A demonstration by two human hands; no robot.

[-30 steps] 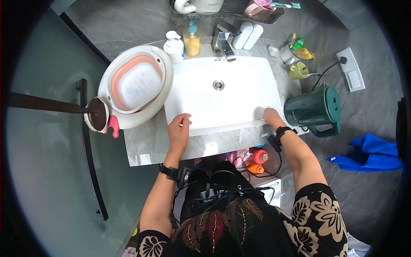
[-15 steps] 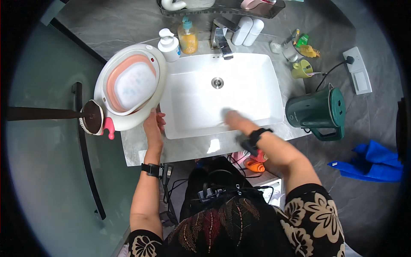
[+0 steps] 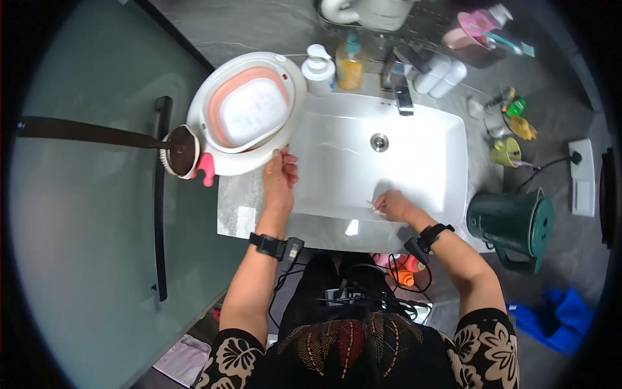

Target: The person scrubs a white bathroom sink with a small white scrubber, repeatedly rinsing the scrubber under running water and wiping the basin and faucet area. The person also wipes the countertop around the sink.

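Head view looks straight down on a white rectangular sink [image 3: 363, 162] set in a grey stone table [image 3: 243, 201]. Left hand [image 3: 280, 181] rests at the sink's left rim, fingers loosely spread, its fingertips touching the near edge of a round white basin [image 3: 223, 159] with a pink collapsible centre that sits on the table's left end; the grip closes on nothing. Right hand [image 3: 392, 206] lies inside the sink near its near wall, fingers drawn together; a small pale thing seems to be pinched at the fingertips, but it is too small to tell what it is. Both wrists carry dark bands. A drain [image 3: 379, 142] sits in the far half of the sink bowl, well apart from the right hand, and a faucet [image 3: 402, 97] stands at the far rim. Left of the basin, a round brush [image 3: 180, 151] on a long dark handle and a small pink piece just beside it lie at the table's edge. At the far left corner of the sink stand a white pump bottle [image 3: 319, 65] and an amber bottle [image 3: 350, 65], side by side. To the right of the sink stand a green kettle [image 3: 512, 223] and, farther off, a small green cup [image 3: 505, 153].
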